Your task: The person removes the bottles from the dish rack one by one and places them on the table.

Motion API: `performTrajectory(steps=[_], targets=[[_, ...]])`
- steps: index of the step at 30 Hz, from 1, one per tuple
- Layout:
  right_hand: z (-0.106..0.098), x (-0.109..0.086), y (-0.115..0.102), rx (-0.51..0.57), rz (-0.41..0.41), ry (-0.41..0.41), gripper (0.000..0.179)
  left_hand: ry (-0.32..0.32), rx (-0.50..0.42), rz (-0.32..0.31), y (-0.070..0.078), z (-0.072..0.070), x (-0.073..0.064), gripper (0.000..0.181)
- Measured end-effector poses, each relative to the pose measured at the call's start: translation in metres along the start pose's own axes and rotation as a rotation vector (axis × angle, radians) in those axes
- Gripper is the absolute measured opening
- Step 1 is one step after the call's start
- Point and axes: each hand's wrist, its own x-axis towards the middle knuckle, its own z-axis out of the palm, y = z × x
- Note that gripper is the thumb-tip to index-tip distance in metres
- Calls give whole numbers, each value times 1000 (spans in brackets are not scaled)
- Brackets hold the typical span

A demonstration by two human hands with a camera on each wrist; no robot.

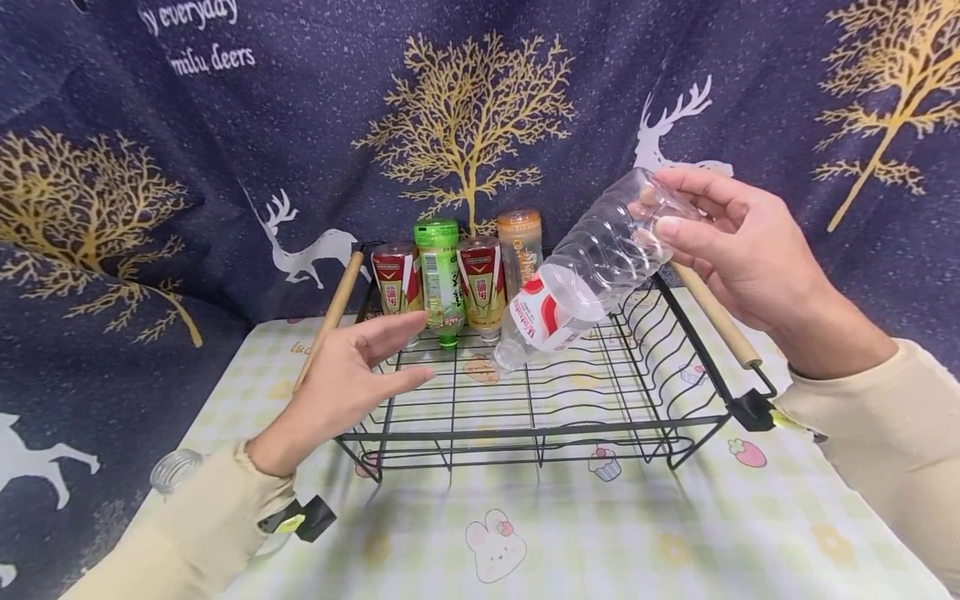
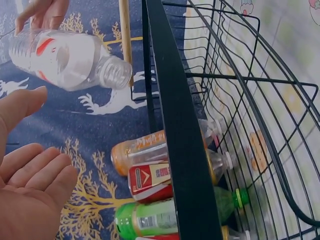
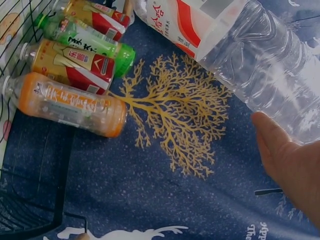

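Observation:
My right hand (image 1: 742,242) grips a large clear plastic bottle (image 1: 600,242) with a red and white label near its base end. The bottle tilts neck-down to the left above a black wire dish rack (image 1: 540,433). Its open mouth shows in the left wrist view, where the bottle (image 2: 65,60) hangs beyond my fingers. My left hand (image 1: 360,375) is held over the rack's left side, thumb and fingers apart, with nothing in it. Upside down at the rack's back left stand two red-and-gold bottles (image 1: 482,283), a green bottle (image 1: 438,275) and an orange-labelled clear bottle (image 1: 521,246).
Wooden handles (image 1: 716,312) run along both sides of the rack. A checked tablecloth (image 1: 420,542) lies under it, and a dark curtain with gold trees (image 1: 315,125) hangs behind. Another clear bottle (image 1: 176,471) is partly hidden by my left sleeve.

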Motion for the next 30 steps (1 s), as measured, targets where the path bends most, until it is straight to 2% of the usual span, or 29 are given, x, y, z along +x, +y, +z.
performTrajectory(steps=[7,17,25,30], targets=[[4,-2,2,14,-24,-9,35,15,-59,39,0,11,2,58],[7,-4,4,7,-2,19,30,31,-153,131,0,25,7,56],[10,-7,5,3,-23,9,31,50,-226,126,-1,37,11,52],[11,-10,6,-29,-31,17,31,75,-232,133,-5,41,11,49]])
